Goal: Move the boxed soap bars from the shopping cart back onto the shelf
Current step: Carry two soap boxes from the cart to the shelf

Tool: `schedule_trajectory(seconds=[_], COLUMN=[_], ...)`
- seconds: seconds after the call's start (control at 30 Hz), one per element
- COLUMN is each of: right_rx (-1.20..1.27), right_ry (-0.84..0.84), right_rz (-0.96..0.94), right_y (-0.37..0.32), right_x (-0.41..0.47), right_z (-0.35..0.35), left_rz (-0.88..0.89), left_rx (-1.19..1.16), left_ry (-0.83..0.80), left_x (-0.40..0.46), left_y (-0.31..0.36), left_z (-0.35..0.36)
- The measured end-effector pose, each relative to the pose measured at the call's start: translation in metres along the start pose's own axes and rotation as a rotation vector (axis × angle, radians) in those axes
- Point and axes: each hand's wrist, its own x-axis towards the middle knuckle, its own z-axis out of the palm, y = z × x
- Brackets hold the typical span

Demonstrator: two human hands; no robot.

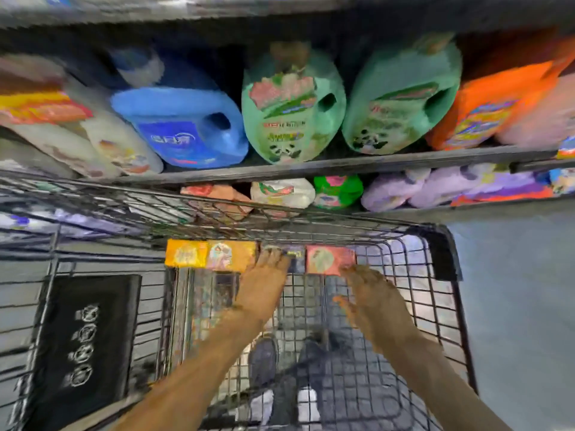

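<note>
- A shop aisle is seen from above: a dark shelf [342,164] is stocked with detergent jugs, a blue jug [183,126] to the left of two green jugs [292,107], and smaller packs are kept on a lower tier beneath.
- A wire shopping cart [441,253] is parked against the shelving; a black flap with white pictograms [84,343] is seen at its left end.
- The boxed soap bars are lined up along the far wall of the cart basket: a yellow box [185,253], an orange box [231,256], a dark box [295,259] and a pink box [329,259].
- The left hand [264,290] is stretched to the gap between the orange and dark boxes, fingertips on them; whether anything is pinched cannot be told through the blur.
- The right hand [373,300] is laid near the pink box's lower right corner, fingers loosely spread, nothing gripped.
- For a clean pick, each box would best be taken by its short edges and lifted clear of the wire before being carried to the shelf.
</note>
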Motion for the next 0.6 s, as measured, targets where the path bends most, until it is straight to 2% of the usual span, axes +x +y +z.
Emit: schedule_trajectory(seconds=[0.2, 0.37, 0.6], right_rx=[0.100, -0.008, -0.002], right_ry=[0.034, 0.064, 0.062], right_rz=[-0.001, 0.023, 0.098], right_y=[0.010, 0.010, 0.004], right_x=[0.013, 0.020, 0.036], right_z=[0.020, 0.020, 0.018], left_rz=[0.001, 0.015, 0.002], left_rx=[0.064, 0.098, 0.055], left_ry=[0.131, 0.062, 0.052], left_x=[0.014, 0.015, 0.011], left_y=[-0.012, -0.014, -0.013], left_z=[0.016, 0.007, 0.000])
